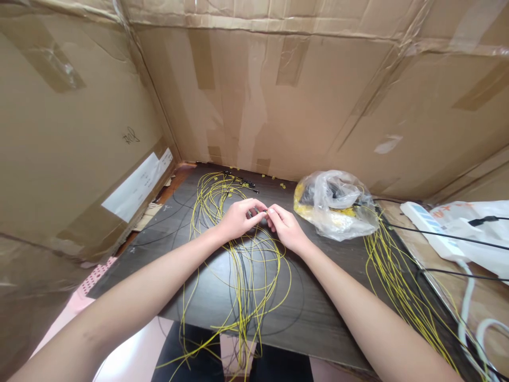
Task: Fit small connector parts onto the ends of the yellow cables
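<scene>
Mid-table, the left hand (238,218) and right hand (284,225) meet fingertip to fingertip, each pinched shut on the thin yellow wires (246,265) (light, limp, tangle-prone, best gripped near the ends), whose loops trail toward the table's (326,297) near edge, plastic bag (334,204) at right

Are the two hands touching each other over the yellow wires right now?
Touching. The head view shows the left hand and right hand with fingertips meeting, no gap.

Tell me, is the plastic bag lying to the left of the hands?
No, the plastic bag lies on the dark board to the right of the right hand.
</scene>
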`<state>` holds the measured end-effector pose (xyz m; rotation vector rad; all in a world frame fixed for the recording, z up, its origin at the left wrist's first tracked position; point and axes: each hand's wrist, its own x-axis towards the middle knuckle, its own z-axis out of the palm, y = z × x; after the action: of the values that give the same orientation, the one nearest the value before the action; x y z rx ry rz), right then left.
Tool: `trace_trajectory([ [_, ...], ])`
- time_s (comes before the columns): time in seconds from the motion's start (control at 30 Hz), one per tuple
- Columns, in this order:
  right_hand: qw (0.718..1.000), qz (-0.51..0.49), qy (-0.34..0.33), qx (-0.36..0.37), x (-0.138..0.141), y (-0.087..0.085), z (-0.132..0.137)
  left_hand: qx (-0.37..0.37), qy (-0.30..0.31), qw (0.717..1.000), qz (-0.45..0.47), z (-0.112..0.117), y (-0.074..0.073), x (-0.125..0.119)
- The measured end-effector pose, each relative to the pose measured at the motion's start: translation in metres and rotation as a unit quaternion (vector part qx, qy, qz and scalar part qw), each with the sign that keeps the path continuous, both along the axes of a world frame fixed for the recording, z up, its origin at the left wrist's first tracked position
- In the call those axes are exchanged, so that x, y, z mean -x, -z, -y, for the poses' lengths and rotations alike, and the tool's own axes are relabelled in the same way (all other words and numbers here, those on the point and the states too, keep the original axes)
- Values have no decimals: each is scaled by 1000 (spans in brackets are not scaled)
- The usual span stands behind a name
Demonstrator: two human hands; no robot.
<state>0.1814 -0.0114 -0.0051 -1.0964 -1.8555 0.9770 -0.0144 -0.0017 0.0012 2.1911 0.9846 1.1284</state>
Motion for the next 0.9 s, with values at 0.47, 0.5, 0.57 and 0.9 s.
trace_trajectory([
  [0.47, 1000, -15, -4, 8, 1, -2, 1, -9, -1, 1000, 14, 1, -3, -1],
  [0.5, 1000, -16, -2, 12, 2, -2, 1, -3, -6, 1000, 14, 1, -3, -1],
  [0.57, 1000, -24, 4, 20, 2, -2, 1, 5, -18, 1000, 15, 2, -3, -2],
  [0.9, 999, -28, 0, 27, 1, -5, 3, -14, -17, 1000, 4, 1, -2, -1],
])
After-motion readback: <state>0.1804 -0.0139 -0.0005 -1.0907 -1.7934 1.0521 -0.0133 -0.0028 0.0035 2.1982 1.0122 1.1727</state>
